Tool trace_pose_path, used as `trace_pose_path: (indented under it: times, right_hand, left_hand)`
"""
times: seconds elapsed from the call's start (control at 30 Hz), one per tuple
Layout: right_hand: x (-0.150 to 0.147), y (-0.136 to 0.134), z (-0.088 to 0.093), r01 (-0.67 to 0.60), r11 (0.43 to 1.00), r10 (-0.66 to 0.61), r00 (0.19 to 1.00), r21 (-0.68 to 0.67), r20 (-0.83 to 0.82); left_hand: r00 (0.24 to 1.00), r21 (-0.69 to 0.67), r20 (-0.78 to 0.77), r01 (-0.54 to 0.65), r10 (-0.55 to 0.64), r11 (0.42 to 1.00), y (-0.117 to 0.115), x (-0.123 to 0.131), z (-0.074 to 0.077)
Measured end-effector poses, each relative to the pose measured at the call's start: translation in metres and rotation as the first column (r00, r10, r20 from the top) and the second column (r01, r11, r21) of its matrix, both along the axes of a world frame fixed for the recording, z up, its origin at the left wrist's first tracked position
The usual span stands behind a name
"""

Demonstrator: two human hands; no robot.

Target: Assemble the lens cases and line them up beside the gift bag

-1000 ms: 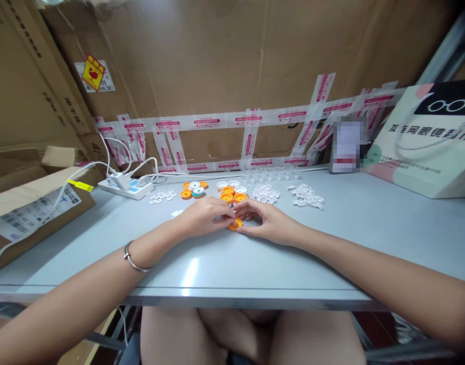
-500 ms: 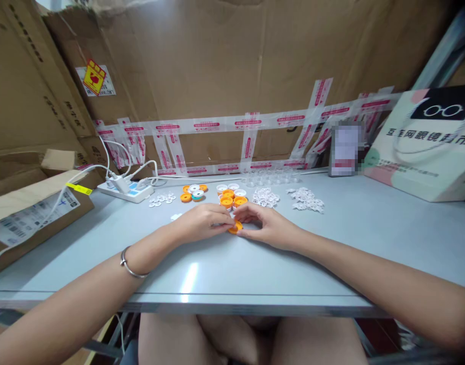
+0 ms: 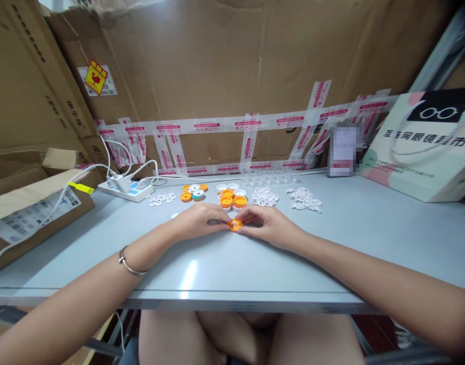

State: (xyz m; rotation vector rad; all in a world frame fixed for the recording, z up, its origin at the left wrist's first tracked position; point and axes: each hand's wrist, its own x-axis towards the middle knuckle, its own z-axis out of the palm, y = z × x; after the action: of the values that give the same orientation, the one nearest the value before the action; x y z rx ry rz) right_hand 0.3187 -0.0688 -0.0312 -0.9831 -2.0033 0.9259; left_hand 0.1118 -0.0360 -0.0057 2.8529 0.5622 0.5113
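The fingers of both hands meet at a small orange disc (image 3: pixel 235 226) on the near middle part of the counter (image 3: pixel 232 274). The left hand (image 3: pixel 198 220) has its fingertips drawn close together at the disc's left rim. The right hand (image 3: pixel 270 224) clamps the right side between thumb and fingers, the thumb on the near edge and the fingers on the far edge, with a gap between them toward the palm. A small pale piece shows at the disc's centre; its exact shape is too small to tell.

Just beyond the fingertips stands a cluster of orange and white discs (image 3: pixel 232 197), some stacked. To its left is a smaller group of orange and white wheels (image 3: pixel 194 192), then scattered small white pieces (image 3: pixel 162 199). To its right lie two heaps of white parts, a nearer-in heap (image 3: pixel 265 197) and an outer heap (image 3: pixel 304 199). Clear cups (image 3: pixel 272 178) line the far side. A power strip (image 3: pixel 128 191) sits at far left beside an open carton (image 3: pixel 38 213), and a paper bag (image 3: pixel 418 149) stands at far right.
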Motion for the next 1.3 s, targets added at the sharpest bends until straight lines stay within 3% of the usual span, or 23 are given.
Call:
trace_pose_path:
  times: [0.67, 1.0, 1.3]
  right_hand:
    - [0.0032, 0.0000, -0.0058, 0.005, 0.983, -0.021, 0.996, 0.185, 0.087]
    - [0.0036, 0.0015, -0.0050, -0.074, 0.917, -0.008, 0.979, 0.392, 0.204]
    - [0.0026, -0.0008, -0.0020, -0.062, 0.936, -0.010, 0.979, 0.346, 0.203]
  left_hand:
    - [1.000, 0.084, -0.001, 0.024, -0.024, 0.996, 0.0004, -0.0020, -0.0028]
    - [0.999, 0.143, -0.038, 0.029, -0.024, 0.989, -0.0026, -0.0011, -0.0017]
    - [0.993, 0.182, -0.114, 0.041, -0.020, 0.982, -0.0071, 0.0007, 0.0013]
